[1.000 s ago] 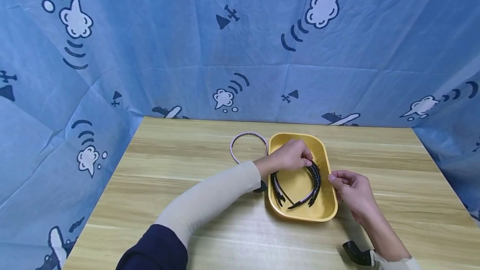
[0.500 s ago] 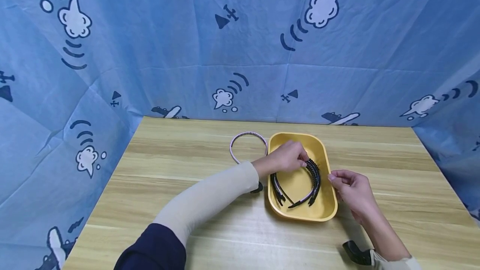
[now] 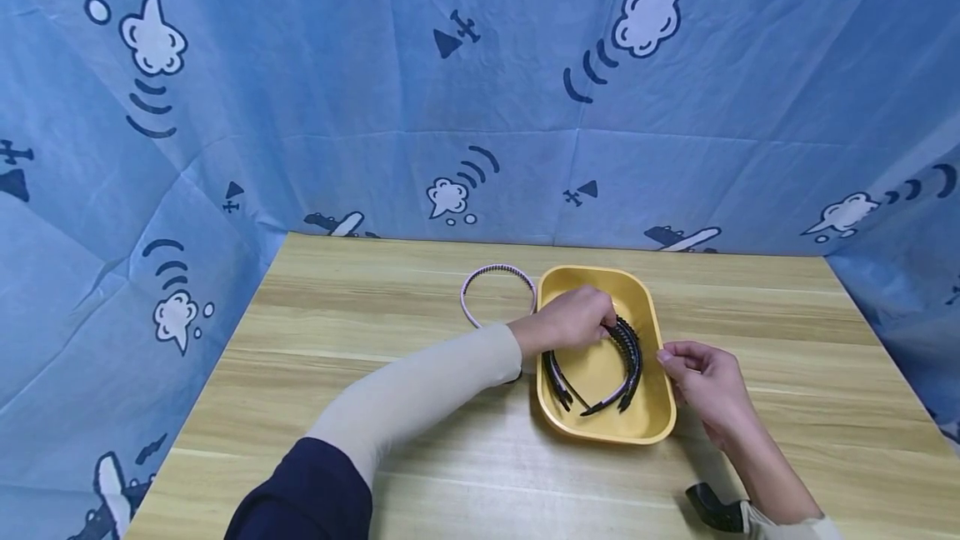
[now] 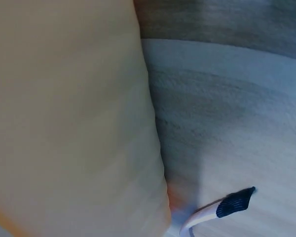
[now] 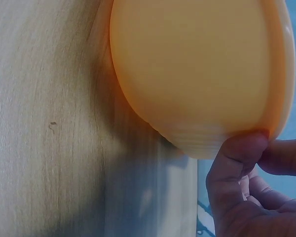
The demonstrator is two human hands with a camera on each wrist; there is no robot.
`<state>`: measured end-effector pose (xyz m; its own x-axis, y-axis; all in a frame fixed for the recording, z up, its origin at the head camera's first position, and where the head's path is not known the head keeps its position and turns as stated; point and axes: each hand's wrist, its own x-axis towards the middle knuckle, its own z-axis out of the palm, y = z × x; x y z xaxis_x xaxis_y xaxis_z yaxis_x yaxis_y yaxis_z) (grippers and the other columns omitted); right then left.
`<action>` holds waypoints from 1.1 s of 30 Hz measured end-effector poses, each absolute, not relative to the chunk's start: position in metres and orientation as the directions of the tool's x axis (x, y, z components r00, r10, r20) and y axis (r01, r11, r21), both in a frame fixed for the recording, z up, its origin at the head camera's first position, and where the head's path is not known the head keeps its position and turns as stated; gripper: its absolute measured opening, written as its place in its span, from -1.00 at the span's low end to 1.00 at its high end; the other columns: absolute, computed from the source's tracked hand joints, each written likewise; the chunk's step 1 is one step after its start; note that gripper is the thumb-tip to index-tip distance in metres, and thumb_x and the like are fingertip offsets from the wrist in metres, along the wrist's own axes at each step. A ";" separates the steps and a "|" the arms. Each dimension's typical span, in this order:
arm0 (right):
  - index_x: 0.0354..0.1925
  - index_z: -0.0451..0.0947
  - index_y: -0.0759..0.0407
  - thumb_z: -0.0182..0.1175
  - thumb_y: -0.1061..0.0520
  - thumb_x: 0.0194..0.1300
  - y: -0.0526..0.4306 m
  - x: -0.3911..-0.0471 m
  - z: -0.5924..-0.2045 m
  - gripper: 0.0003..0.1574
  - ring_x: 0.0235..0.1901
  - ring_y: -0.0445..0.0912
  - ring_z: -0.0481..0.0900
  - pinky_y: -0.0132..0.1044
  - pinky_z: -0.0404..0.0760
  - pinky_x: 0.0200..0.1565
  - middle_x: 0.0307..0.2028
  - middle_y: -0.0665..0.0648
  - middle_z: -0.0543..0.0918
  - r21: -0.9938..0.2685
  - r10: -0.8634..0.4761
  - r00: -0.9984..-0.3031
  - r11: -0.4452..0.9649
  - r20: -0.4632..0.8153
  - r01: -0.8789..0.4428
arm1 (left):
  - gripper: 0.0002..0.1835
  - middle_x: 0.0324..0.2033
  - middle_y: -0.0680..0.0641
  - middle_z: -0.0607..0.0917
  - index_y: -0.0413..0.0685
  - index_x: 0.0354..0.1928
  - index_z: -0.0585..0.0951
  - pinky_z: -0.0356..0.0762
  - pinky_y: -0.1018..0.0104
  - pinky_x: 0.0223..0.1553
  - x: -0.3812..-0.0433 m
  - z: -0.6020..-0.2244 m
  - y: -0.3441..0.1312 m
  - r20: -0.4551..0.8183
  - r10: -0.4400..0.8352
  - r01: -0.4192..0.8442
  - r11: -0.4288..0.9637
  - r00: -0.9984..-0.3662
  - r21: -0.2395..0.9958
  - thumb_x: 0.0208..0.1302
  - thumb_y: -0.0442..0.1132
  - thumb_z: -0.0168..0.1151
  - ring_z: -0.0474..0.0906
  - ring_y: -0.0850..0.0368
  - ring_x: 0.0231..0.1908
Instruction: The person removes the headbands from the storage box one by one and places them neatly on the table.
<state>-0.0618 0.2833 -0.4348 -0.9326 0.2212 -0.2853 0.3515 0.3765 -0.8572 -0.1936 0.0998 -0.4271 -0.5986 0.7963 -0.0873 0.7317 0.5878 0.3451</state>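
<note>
Inside a yellow plastic bin (image 3: pixel 555 419) lie several black and pale-purple toothed headbands (image 3: pixel 630 357), curved together with their tips toward the near end. My left hand (image 3: pixel 581 319) reaches over the bin's left rim and holds the top of these headbands in its curled fingers; its fingertips are partly hidden. On the bin's right rim, my right hand (image 3: pixel 708 382) pinches the edge between thumb and finger, plain in the right wrist view (image 5: pixel 246 182). A pale-purple headband (image 3: pixel 463 294) lies outside, left of the bin, its dark tip (image 4: pixel 235 202) showing in the left wrist view.
The wooden table (image 3: pixel 360 290) extends around the bin. A blue patterned cloth (image 3: pixel 510 107) hangs along its back and sides. A black curved object (image 3: pixel 712 508) sits at the right wrist. A beige surface (image 4: pixel 69 118) blocks much of the left wrist view.
My left hand has shifted slightly left and down within the bin, and the tops of the headbands have moved a little with it. My right hand stays on the rim.
</note>
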 end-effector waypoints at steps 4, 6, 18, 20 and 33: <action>0.22 0.44 0.59 0.12 0.17 0.60 0.284 -0.063 -0.435 -0.51 -0.42 -0.33 0.53 -0.37 0.64 -0.40 -0.41 -0.15 0.64 -0.862 0.219 -0.934 0.370 -0.283 0.347 | -0.90 -0.18 0.20 0.83 0.16 -0.18 0.85 0.62 0.48 -0.15 -0.193 -0.427 0.102 -0.098 0.789 0.736 0.604 -0.606 0.306 0.37 -0.22 0.43 0.66 0.31 -0.15; 0.22 0.44 0.59 0.12 0.17 0.60 0.284 -0.062 -0.435 -0.52 -0.42 -0.33 0.53 -0.37 0.64 -0.40 -0.42 -0.15 0.64 -0.863 0.219 -0.935 0.369 -0.280 0.345 | -0.91 -0.24 0.20 0.80 0.17 -0.24 0.84 0.61 0.45 -0.24 -0.193 -0.427 0.102 -0.102 0.785 0.736 0.611 -0.611 0.291 0.37 -0.23 0.42 0.63 0.31 -0.20; 0.23 0.43 0.59 0.12 0.19 0.59 0.283 -0.061 -0.434 -0.52 -0.38 -0.33 0.55 -0.37 0.68 -0.36 -0.38 -0.14 0.66 -0.862 0.221 -0.932 0.364 -0.289 0.353 | -0.59 -0.51 0.15 0.56 0.12 -0.64 0.44 0.44 0.46 -0.48 -0.193 -0.433 0.104 -0.063 0.792 0.757 0.601 -0.608 0.255 0.24 -0.40 0.38 0.43 0.29 -0.41; 0.23 0.43 0.59 0.12 0.19 0.59 0.283 -0.061 -0.434 -0.52 -0.38 -0.34 0.56 -0.37 0.68 -0.35 -0.37 -0.14 0.66 -0.862 0.221 -0.931 0.363 -0.290 0.355 | -0.53 -0.54 0.14 0.48 0.13 -0.67 0.32 0.40 0.45 -0.51 -0.193 -0.434 0.104 -0.054 0.793 0.763 0.599 -0.606 0.242 0.22 -0.44 0.32 0.38 0.28 -0.42; 0.23 0.43 0.58 0.12 0.19 0.59 0.283 -0.061 -0.434 -0.52 -0.37 -0.34 0.56 -0.39 0.67 -0.35 -0.36 -0.15 0.67 -0.862 0.221 -0.930 0.360 -0.293 0.357 | -0.61 -0.63 0.19 0.52 0.15 -0.67 0.47 0.36 0.52 -0.61 -0.196 -0.430 0.102 -0.012 0.797 0.762 0.583 -0.604 0.282 0.12 -0.54 0.13 0.37 0.33 -0.54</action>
